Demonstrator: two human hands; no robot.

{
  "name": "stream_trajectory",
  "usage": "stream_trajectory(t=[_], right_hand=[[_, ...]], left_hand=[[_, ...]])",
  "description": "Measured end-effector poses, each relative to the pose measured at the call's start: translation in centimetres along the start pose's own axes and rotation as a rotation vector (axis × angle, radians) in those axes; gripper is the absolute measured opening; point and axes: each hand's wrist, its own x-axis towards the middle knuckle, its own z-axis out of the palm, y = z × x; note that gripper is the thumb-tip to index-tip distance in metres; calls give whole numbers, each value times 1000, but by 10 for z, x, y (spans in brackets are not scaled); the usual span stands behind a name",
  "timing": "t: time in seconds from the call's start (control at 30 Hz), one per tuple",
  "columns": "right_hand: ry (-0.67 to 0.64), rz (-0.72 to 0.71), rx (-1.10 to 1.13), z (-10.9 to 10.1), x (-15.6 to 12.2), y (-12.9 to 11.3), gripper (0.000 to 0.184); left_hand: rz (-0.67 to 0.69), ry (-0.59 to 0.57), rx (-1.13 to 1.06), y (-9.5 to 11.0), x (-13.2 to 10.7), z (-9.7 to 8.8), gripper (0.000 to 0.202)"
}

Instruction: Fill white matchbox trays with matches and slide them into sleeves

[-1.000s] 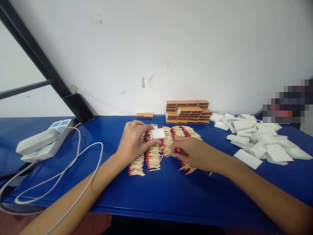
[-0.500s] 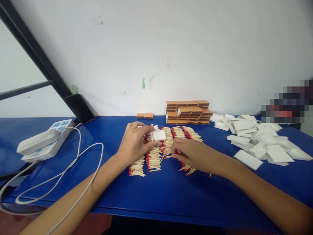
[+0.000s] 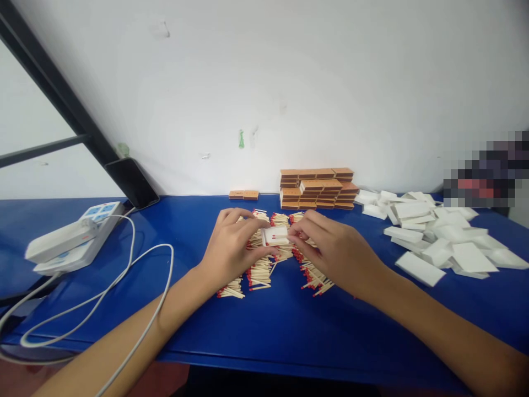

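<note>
Small white card tray (image 3: 275, 235) pinched in both grips, red-tipped wooden matches (image 3: 259, 270) beneath

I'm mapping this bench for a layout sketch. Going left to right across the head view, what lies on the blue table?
Power strip → phone → left hand → white tray → right hand → white trays pile.

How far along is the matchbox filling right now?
Done: a stack of brown matchboxes at the wall. In hand: left hand holds a white tray while right hand feeds matches in. Left: loose matches on the blue table and many empty white trays.
</note>
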Motion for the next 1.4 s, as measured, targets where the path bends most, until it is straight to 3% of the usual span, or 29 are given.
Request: stream_trajectory(t=[0.23, 0.5, 0.7, 0.83, 1.4], right_hand=[[-1, -36, -152, 10, -4, -7, 22], [19, 35, 203, -2, 0, 3, 17], [-389, 20, 250, 0, -1, 23, 11], [-516, 85, 289, 9, -3, 21, 10], [-464, 50, 267, 13, -4, 15, 15]], left_hand=[[21, 4, -10, 7, 0, 3, 48], [-65, -27, -9, -1, 0, -1, 45], [-168, -34, 27, -11, 2, -6, 43], [-163, -50, 16, -10, 1, -4, 42], [-161, -66, 19, -9, -1, -1, 41]])
